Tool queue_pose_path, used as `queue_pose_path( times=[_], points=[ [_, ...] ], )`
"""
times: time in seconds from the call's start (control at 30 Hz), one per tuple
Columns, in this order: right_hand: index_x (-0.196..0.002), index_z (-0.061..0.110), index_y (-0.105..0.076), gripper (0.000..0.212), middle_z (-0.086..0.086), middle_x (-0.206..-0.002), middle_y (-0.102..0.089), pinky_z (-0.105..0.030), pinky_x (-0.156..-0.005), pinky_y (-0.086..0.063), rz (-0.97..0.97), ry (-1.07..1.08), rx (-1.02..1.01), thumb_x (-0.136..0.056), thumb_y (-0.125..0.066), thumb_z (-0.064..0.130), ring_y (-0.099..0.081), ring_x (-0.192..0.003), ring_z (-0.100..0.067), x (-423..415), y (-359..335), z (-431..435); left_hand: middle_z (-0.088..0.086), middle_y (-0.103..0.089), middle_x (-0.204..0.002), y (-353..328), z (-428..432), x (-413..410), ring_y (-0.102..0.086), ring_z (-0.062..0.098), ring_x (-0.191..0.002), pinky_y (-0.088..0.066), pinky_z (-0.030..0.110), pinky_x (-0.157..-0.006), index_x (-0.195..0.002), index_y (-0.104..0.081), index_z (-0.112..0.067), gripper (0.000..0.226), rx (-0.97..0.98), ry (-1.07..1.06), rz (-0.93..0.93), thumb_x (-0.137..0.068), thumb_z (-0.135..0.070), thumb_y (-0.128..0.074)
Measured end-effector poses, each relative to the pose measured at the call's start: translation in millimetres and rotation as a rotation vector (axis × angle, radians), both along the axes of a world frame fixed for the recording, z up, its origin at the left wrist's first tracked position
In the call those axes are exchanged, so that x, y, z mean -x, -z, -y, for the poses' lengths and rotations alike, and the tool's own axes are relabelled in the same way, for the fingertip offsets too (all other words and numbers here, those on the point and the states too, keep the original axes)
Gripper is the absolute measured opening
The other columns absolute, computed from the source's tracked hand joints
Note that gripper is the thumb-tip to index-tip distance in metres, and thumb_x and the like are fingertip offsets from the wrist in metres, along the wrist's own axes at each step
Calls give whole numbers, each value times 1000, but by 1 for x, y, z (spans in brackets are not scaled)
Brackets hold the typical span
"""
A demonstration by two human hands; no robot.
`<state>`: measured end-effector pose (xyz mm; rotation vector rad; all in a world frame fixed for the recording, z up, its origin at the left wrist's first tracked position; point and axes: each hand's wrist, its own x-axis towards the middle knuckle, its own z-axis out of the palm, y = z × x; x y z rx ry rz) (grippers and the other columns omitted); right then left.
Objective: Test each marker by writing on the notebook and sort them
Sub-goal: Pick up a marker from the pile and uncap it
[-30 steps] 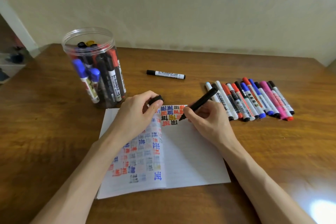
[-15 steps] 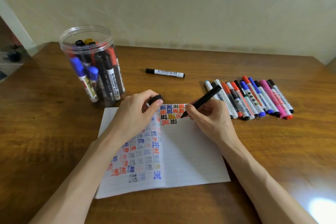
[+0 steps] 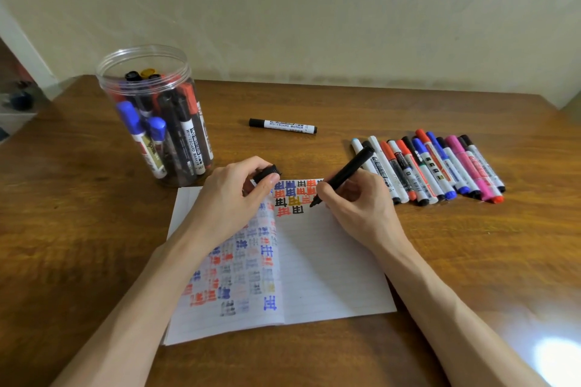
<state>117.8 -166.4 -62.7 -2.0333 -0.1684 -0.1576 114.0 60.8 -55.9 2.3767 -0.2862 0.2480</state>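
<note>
Jar: a clear jar (image 3: pixel 108 85) stands upright beyond and to the left of my left hand, open-topped, holding blue, black and red markers.
Left hand: my left hand (image 3: pixel 232 198) rests on the left page, with thumb and forefinger pinching a black cap (image 3: pixel 266 173).
Notebook: the notebook (image 3: pixel 330 261) lies open on the table (image 3: pixel 78 198) under both my hands. Its left page is full of coloured test marks, and its right page is marked only in the top corner between my hands.
Lone marker: a capped whiteboard marker (image 3: pixel 283 126) lies flat beyond the gap between my hands, apart from everything else.
Right hand: my right hand (image 3: pixel 358 207) grips an uncapped black marker (image 3: pixel 342 179) like a pen, tip down at the right page beside the marks.
Row: a row of markers (image 3: pixel 434 170) lies side by side just right of my right hand, and my knuckles hide part of the nearest ones.
</note>
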Motion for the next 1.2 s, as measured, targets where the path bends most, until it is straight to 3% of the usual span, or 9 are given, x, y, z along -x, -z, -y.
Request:
queue_pose_path(
  times=[0.23,0.43,0.6,0.87,0.97,1.1,1.2],
  points=[
    [-88,16,-76,8,6,-75,-76,-23,-66,-60,-24,-16,-23,-93,-75,22,-73,-72,-10,0,0,0,-19,-68,-97,1,-1,0,-63,-11,-89,-48,4,-65,-117,-66,-28,24,10,2,2,-103,-44,-54],
    [-91,18,-75,10,8,-82,-77,-29,-65,-62,-6,-33,44,-92,-76,27,-73,-75,-10,0,4,-2,-17,-68,-98,1,-1,0,-63,-10,-89,-47,3,-64,-117,-65,-28,25,3,-1,7,-102,-44,-54],
    [-87,15,-72,11,5,-72,-70,-14,-53,-44,27,22,36,-92,-74,25,-58,-60,-1,0,4,-2,-16,-68,-100,1,0,-1,-63,-9,-90,-48,3,-64,-118,-65,-28,26,-3,-1,8,-102,-44,-53],
    [-87,16,-74,9,8,-72,-71,-11,-58,-45,15,15,-32,-94,-73,21,-64,-64,-2,0,2,-1,-17,-70,-100,1,-1,0,-63,-10,-91,-48,5,-65,-117,-66,-28,25,-4,3,14,-102,-45,-54],
    [-88,17,-75,9,7,-77,-75,-15,-62,-51,15,1,-40,-95,-73,24,-72,-73,-7,-1,3,-2,-16,-71,-101,1,-1,-1,-65,-8,-91,-49,6,-64,-118,-66,-27,27,-1,5,18,-102,-45,-53],
    [-91,19,-76,10,7,-80,-77,-29,-65,-61,10,-15,-16,-94,-75,28,-73,-75,-11,-2,6,-2,-17,-70,-99,1,-1,0,-65,-8,-90,-50,6,-66,-118,-66,-27,27,6,10,19,-102,-45,-54],
    [-93,18,-76,11,8,-83,-77,-29,-65,-61,15,-16,3,-94,-76,29,-73,-76,-10,-3,8,-2,-18,-70,-97,1,-1,0,-65,-8,-89,-51,9,-67,-116,-67,-27,27,5,12,23,-101,-46,-54]
  ],
)
